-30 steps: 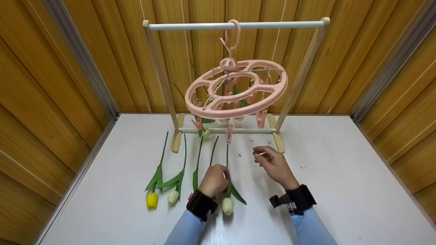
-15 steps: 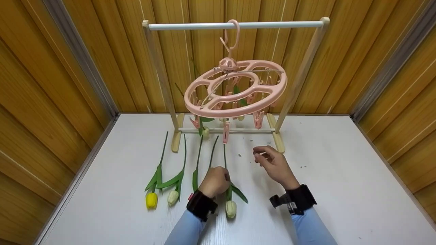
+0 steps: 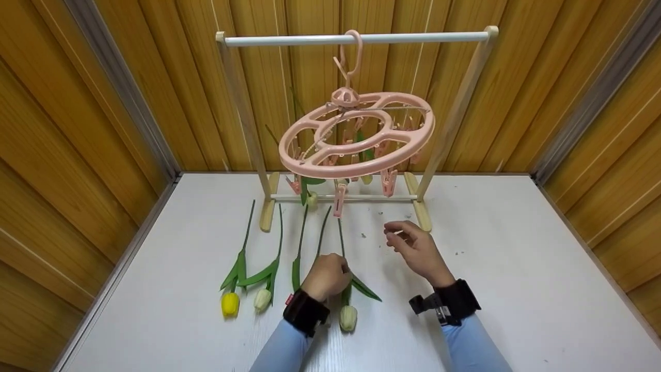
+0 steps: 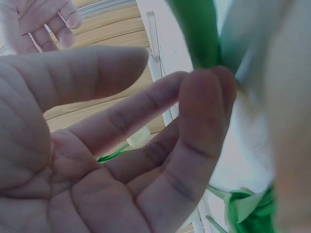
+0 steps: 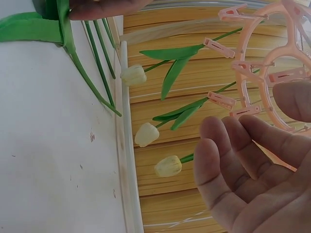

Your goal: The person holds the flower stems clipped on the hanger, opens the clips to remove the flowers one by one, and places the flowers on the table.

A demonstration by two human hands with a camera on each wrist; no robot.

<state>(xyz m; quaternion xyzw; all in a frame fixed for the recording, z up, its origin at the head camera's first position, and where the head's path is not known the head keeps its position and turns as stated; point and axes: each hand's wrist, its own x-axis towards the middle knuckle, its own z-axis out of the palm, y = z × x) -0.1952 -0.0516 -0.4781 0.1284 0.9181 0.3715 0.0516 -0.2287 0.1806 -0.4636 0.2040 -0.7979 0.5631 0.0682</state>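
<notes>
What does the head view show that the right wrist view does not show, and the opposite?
Only the head view: the bright yellow flower head, and the pink hook over the white top bar.
Only the right wrist view: the palm side of the right hand, and three hanging pale flower heads seen whole.
Both: the left hand holding a tulip, the right hand, the pink clip ring and the white table.

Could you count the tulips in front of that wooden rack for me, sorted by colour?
Yellow tulip: 1
White tulips: 2
Tulips of unknown colour, blooms hidden behind the left hand and its wrist strap: 2
Total in front of the rack: 5
</notes>
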